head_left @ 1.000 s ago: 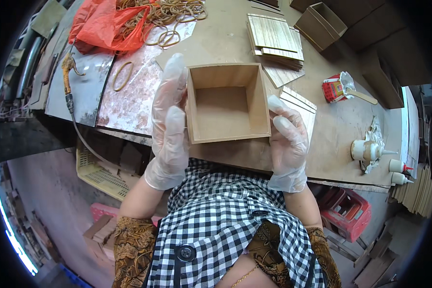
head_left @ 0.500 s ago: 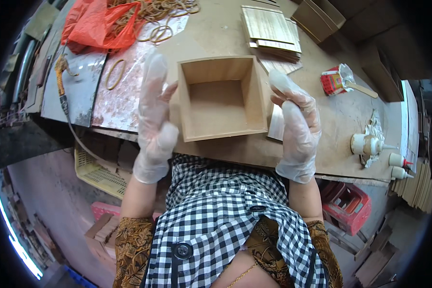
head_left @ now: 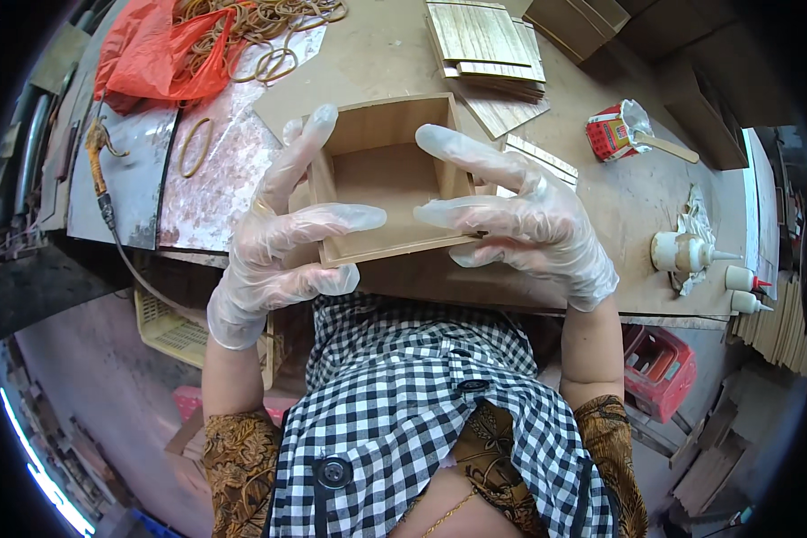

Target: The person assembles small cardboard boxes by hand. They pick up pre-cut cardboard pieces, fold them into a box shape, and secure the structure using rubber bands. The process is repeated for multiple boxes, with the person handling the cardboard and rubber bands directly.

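A small woodcraft workshop.
Wood panels (head_left: pixel 486 40) behind a glue bottle (head_left: pixel 681 252), rubber bands (head_left: pixel 251 27) and scuffed worktop (head_left: pixel 386 54).

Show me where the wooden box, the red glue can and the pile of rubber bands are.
wooden box (head_left: pixel 381 184), head view, on its inner bottom panel
red glue can (head_left: pixel 608 134), head view, on its side wall
pile of rubber bands (head_left: pixel 260 22), head view, on the heap's middle

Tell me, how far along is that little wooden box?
Done: the open wooden box already has its walls and bottom joined. In hand: the gloved left hand and right hand grip its sides. Left: thin wood panels lie stacked unused beside the glue bottle.
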`<state>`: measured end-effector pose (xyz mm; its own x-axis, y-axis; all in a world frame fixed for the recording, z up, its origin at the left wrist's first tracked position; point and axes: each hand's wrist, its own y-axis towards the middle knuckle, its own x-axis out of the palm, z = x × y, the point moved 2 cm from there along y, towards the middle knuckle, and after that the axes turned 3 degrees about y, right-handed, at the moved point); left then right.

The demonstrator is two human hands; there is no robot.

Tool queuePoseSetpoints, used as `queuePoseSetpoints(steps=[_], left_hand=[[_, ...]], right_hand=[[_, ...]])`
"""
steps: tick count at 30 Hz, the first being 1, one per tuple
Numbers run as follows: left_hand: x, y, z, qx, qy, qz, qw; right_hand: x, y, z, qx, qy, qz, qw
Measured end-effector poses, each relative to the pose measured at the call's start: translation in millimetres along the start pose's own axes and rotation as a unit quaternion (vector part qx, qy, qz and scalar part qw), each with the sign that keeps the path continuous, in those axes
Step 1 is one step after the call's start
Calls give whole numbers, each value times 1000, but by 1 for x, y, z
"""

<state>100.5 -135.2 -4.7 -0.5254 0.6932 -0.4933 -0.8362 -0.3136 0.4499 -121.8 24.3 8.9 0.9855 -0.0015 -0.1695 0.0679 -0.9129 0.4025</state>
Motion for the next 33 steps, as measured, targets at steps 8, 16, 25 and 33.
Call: queuePoseSetpoints(steps=[8,16,25,33], left_hand=[[1,-5,-2,-6,-24,8,1000],[-1,-1,6,-6,47,10,999],[10,7,26,41,133,-40,989],[14,3,31,-17,89,8,996]], right_hand=[[4,1,0,31,56,34,997],[-1,-1,-2,-27,-215,-13,976],[2,-2,-3,-64,-284,-21,957],[-9,-12,1,75,102,118,985]])
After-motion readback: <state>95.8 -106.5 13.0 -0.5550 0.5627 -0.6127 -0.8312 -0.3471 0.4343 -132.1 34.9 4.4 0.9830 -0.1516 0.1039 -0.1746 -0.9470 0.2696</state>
